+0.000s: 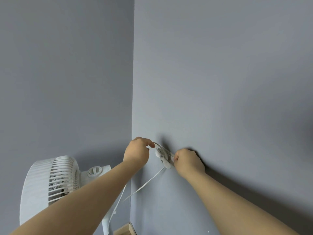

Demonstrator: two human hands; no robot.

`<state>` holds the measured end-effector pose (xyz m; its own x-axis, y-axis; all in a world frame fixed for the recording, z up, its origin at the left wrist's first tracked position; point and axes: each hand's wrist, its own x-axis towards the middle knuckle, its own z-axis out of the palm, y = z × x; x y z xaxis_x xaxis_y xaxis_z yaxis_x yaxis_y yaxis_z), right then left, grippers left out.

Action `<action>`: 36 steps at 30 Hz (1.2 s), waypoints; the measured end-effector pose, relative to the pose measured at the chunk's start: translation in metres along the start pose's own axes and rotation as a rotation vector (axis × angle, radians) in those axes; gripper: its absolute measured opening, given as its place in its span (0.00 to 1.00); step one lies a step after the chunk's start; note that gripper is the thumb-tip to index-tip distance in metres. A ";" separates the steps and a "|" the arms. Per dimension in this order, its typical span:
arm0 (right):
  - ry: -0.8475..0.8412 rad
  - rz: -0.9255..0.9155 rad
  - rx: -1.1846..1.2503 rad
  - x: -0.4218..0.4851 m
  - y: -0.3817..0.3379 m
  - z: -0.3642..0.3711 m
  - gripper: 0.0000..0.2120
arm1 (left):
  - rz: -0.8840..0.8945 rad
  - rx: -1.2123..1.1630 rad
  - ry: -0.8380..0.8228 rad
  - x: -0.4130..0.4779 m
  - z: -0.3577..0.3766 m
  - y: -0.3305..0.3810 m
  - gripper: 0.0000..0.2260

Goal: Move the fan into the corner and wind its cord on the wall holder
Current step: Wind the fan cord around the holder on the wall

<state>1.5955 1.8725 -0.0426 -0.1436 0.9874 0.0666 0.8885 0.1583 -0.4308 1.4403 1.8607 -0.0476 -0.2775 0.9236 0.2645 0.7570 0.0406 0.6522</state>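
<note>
Two matte blue-grey painted walls (220,73) meet in a vertical corner line near the middle of the view; a strip of pale wooden floor (122,230) and a light skirting edge show at the bottom, at the foot of the corner. A white plastic pedestal fan with a round ribbed grille (50,180) stands against the left-hand wall, just beside the corner, its grille turned to the left and a round knob on top of the motor housing. The flat white power cord (145,184) rises from behind the fan across the corner to a small white plastic wall holder (163,157) fixed on the right-hand wall, where several turns lie around it. The left hand (136,152) pinches a loop of the cord between thumb and forefinger at the holder's upper end. The right hand (188,161), fingers curled closed, grips the cord at the holder's right side, against the wall.
</note>
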 end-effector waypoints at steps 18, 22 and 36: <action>-0.063 -0.034 0.018 0.015 -0.001 0.016 0.20 | -0.209 -0.303 -0.035 0.039 0.031 0.012 0.13; -0.073 -0.041 0.004 0.013 0.000 0.017 0.13 | -0.241 -0.293 -0.086 0.041 0.041 0.002 0.13; -0.070 -0.070 -0.010 0.014 0.000 0.020 0.09 | -0.308 -0.248 -0.234 0.054 0.056 -0.010 0.12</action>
<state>1.5845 1.8860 -0.0598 -0.2351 0.9714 0.0334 0.8793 0.2272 -0.4187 1.4509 1.9321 -0.0796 -0.3043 0.9453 -0.1175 0.4877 0.2605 0.8332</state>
